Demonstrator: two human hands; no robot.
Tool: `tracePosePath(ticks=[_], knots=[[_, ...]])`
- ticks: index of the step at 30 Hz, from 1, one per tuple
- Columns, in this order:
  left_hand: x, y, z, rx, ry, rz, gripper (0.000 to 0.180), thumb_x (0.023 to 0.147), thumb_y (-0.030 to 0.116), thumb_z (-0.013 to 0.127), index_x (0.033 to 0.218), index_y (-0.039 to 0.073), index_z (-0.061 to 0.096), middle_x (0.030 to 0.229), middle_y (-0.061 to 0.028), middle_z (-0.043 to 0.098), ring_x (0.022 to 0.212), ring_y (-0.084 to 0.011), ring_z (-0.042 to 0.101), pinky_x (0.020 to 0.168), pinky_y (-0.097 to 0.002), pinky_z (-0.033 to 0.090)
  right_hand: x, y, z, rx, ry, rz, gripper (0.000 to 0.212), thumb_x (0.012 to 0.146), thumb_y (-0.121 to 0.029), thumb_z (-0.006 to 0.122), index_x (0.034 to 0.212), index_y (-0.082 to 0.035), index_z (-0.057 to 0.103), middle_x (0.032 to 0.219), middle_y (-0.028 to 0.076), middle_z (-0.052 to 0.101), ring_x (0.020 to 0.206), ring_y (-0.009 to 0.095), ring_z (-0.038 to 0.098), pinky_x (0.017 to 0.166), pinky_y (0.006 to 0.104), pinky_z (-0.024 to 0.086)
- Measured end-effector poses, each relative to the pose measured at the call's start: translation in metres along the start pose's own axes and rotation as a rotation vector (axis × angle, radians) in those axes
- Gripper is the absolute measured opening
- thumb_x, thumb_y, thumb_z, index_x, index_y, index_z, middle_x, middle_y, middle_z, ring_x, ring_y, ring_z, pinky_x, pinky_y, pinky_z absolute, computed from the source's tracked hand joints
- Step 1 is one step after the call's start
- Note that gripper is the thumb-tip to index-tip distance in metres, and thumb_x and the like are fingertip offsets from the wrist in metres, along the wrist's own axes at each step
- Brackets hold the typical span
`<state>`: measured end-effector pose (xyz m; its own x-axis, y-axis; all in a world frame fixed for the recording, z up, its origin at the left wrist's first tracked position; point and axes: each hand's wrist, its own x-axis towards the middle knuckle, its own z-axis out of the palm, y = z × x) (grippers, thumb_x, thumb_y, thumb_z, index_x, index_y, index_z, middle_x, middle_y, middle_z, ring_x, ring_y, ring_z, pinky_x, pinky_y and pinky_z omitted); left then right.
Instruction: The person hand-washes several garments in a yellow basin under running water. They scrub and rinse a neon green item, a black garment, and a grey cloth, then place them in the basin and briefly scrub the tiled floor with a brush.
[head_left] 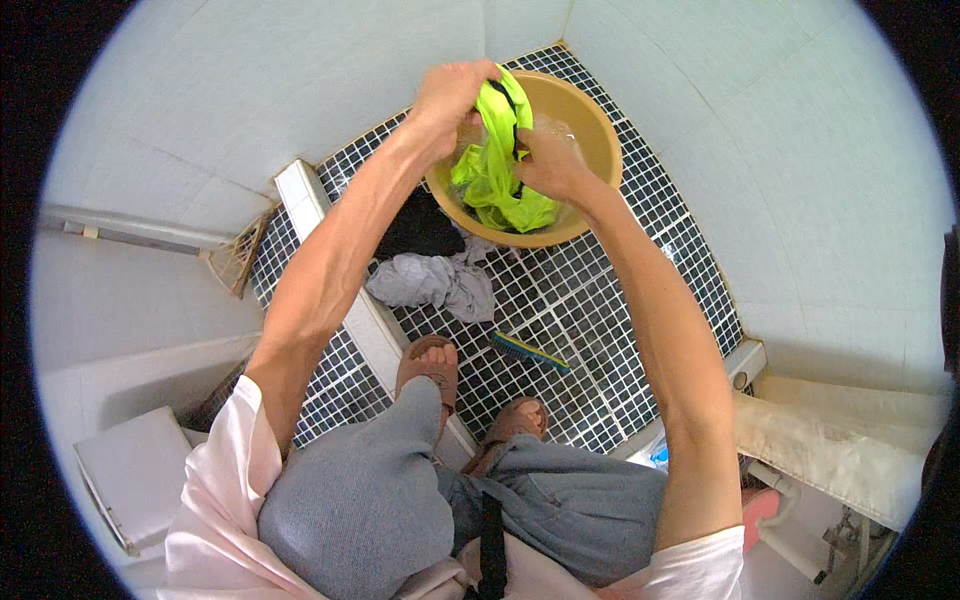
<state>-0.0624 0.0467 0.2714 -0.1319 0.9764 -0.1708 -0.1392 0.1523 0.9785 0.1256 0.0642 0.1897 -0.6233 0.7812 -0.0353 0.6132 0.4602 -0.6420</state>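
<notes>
A wet neon-yellow garment with dark trim (497, 165) hangs from both my hands over a tan plastic basin (596, 130). My left hand (452, 98) grips its upper end above the basin's far left rim. Lower down, my right hand (548, 162) is closed on the cloth's right side, inside the basin's outline. The lower part of the garment lies bunched in the basin, where some water shows. Fingertips of both hands are partly hidden by the cloth.
A grey cloth (440, 283) and a black cloth (420, 228) lie on the dark tiled floor against the basin's near left side. A scrub brush (530, 350) rests near my sandalled feet. A white raised ledge (372, 335) crosses the floor at left; pale walls enclose the corner.
</notes>
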Motion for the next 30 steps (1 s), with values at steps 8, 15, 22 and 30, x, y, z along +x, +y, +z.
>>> tracePosePath(ticks=[8,15,22,30], knots=[[-0.002,0.040,-0.023,-0.029,-0.189,0.169,0.017,0.088,0.017,0.072,0.096,0.002,0.068,0.087,-0.0077,0.071,0.077,-0.0150,0.070,0.071,-0.0285,0.059,-0.009,0.042,0.040,0.154,-0.066,0.035,0.038,0.082,-0.016,0.066,0.114,0.003,0.069,0.111,0.030,0.070,0.107,0.045,0.067,0.095,0.0500,0.052],[0.013,0.024,-0.076,0.826,0.181,0.346,0.024,0.084,0.011,0.071,0.100,-0.005,0.063,0.083,-0.0220,0.069,0.077,-0.0267,0.074,0.070,-0.0405,0.057,-0.030,0.076,-0.062,0.026,0.255,0.672,0.037,0.088,-0.029,0.065,0.096,0.006,0.074,0.093,0.028,0.074,0.086,0.039,0.075,0.077,0.0490,0.059],[0.002,-0.062,-0.073,0.876,-0.262,-0.080,0.029,0.086,0.003,0.057,0.112,0.001,0.069,0.069,-0.0098,0.069,0.055,-0.0189,0.070,0.049,-0.0321,0.055,-0.052,0.051,-0.070,1.160,0.365,0.529,0.028,0.105,-0.004,0.040,0.123,0.011,0.055,0.110,0.026,0.067,0.080,0.029,0.075,0.068,0.0316,0.069],[0.014,-0.002,-0.053,0.710,-0.329,0.619,0.039,0.087,0.040,0.078,0.093,0.002,0.075,0.071,-0.0202,0.064,0.063,-0.0235,0.066,0.061,-0.0373,0.053,-0.020,0.008,-0.161,1.523,0.513,0.405,0.028,0.103,-0.005,0.045,0.127,0.006,0.053,0.129,0.021,0.060,0.110,0.033,0.066,0.103,0.0496,0.056]])
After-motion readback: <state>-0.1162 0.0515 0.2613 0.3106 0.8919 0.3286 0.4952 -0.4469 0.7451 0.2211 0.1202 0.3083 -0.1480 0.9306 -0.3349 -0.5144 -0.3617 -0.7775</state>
